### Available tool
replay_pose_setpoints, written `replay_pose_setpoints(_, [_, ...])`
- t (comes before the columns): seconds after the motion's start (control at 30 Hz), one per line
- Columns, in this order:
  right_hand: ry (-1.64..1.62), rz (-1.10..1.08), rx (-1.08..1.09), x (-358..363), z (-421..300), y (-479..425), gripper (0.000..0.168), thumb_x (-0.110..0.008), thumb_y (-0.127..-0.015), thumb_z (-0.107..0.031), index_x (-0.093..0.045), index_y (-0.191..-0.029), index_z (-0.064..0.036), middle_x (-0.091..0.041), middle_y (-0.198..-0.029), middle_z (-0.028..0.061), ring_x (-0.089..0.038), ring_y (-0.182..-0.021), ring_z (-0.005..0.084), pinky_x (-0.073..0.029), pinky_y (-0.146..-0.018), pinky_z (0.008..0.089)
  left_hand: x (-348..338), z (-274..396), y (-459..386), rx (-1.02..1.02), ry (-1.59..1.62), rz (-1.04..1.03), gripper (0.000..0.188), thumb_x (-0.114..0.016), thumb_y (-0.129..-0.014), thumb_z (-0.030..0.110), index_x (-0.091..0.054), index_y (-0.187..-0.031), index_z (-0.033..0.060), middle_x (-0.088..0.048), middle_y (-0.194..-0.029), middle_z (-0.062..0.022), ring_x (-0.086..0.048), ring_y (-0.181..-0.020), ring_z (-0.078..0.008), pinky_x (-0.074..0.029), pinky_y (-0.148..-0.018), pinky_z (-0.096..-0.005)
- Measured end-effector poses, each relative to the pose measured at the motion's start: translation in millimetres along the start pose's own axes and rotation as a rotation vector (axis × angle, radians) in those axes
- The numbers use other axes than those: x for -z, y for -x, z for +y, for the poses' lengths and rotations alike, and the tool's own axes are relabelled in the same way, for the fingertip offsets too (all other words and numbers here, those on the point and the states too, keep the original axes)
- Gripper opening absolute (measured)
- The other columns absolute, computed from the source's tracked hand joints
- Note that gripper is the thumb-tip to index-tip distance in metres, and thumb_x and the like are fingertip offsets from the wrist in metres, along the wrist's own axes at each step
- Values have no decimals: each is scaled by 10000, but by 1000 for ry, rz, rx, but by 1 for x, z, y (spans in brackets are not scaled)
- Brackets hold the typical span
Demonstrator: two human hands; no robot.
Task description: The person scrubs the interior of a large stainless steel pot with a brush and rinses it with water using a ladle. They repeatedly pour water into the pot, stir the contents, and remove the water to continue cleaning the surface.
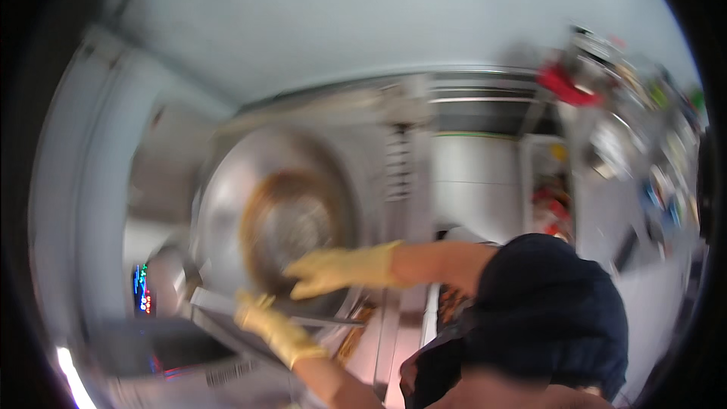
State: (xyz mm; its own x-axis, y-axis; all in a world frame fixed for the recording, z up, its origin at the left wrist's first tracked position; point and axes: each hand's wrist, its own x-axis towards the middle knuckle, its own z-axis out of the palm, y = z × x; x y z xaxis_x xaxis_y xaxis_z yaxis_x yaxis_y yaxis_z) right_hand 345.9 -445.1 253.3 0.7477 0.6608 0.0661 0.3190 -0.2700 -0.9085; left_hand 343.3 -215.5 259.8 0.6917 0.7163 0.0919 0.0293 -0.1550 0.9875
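The view is blurred. A large round metal wok with a brownish ring inside lies before me. My right hand, in a yellow glove, reaches over its lower part. Its fingers look apart, and I see nothing between them. Lower down, my left hand, also in a yellow glove, is at the pale edge of a flat metal panel beside the wok. Whether its fingers grip that edge cannot be made out. Dark fabric fills the lower right and hides what lies under it.
A lit display glows at far left, near a dark box. To the right stand a bin with red items and a cluttered metal counter. Brownish pieces show below my right forearm. A pale wall rises behind.
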Motion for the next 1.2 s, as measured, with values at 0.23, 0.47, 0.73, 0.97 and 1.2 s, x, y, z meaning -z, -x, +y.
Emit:
replay_pose_setpoints(0.23, [410, 393, 209, -3, -31, 20, 555, -677, -761, -331, -598, -1148, 59, -673, -915, 224, -633, -928, 420, -465, -866, 505, -38, 101, 55, 69, 610, 8, 335, -685, -895, 347, -614, -937, 22, -290, -594, 42, -323, -533, -98, -305, -516, -263])
replay_pose_setpoints(0.47, [635, 332, -306, 77, -66, 212, 131, -609, -819, -192, -648, -904, -100, -676, -883, 152, -672, -880, 340, -515, -720, 454, -84, 46, 170, -1121, 103, -335, 414, -561, -978, 305, -542, -1227, -24, -542, -810, -35, -525, -703, -117, -444, -638, -230])
replay_pose_setpoints(0.73, [938, 813, -919, 39, -63, 554, 87, -592, -767, -254, -667, -769, -210, -674, -776, 48, -667, -823, 298, -515, -667, 441, -133, 2, 390, -370, 169, -1516, 356, -470, -1028, 237, -529, -1273, -14, -592, -1276, -109, -550, -1177, -181, -479, -928, -294])
replay_pose_setpoints(0.97, [1153, 934, -1088, 69, -91, 706, 79, -579, -782, -248, -648, -755, -221, -674, -774, 25, -664, -804, 280, -501, -632, 420, -183, -12, 547, 311, 520, -1922, 409, -530, -990, 302, -545, -1258, -7, -562, -1347, -103, -484, -1275, -257, -375, -1095, -390])
replay_pose_setpoints(1.2, [1279, 1223, -1358, 72, -169, 816, 132, -561, -797, -134, -645, -896, -156, -679, -886, 124, -656, -882, 353, -521, -741, 454, -177, 5, 541, 475, 721, -2003, 507, -359, -1037, 371, -431, -1411, 36, -467, -1456, -96, -467, -1289, -233, -326, -1128, -383])
